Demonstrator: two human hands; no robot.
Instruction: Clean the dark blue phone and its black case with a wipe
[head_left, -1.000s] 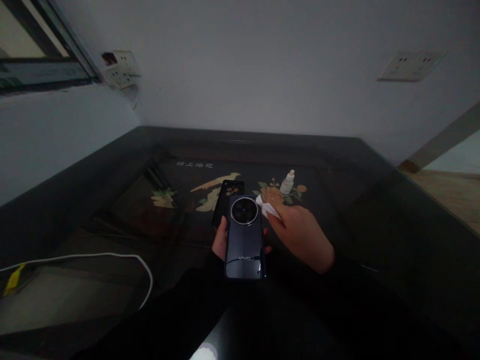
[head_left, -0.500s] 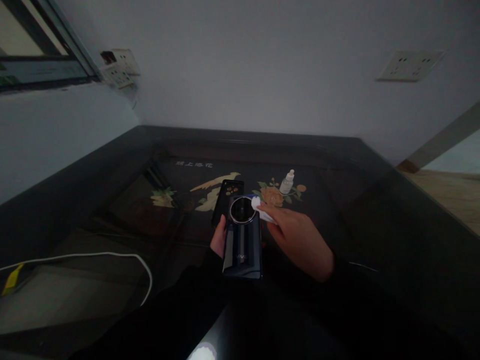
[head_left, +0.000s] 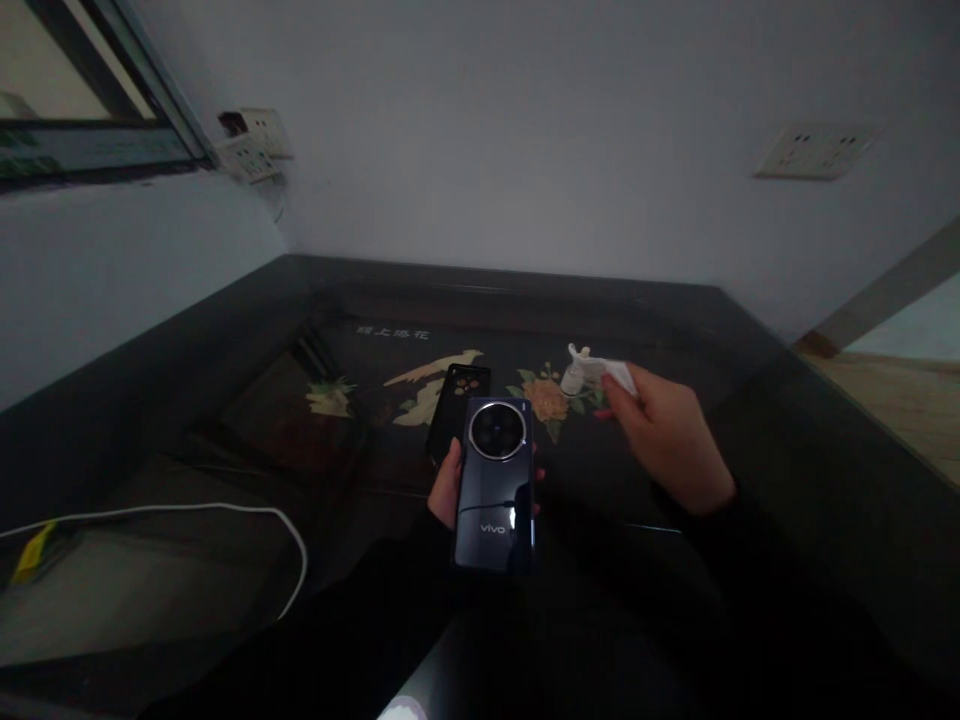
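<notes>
Probably I'm watching a wiping step, left hand (head_left: 445, 486) clasping the phone (head_left: 495, 495), right hand (head_left: 669, 428) pinching tissue (head_left: 619, 375); next contact needs gentleness.

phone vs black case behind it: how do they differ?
The phone is glossy dark blue; the case is black and duller.
The phone is held in the left hand; the case lies on the table.
The phone has one big round camera ring; the case shows several small round spots.
Both are dark and oblong.
</notes>
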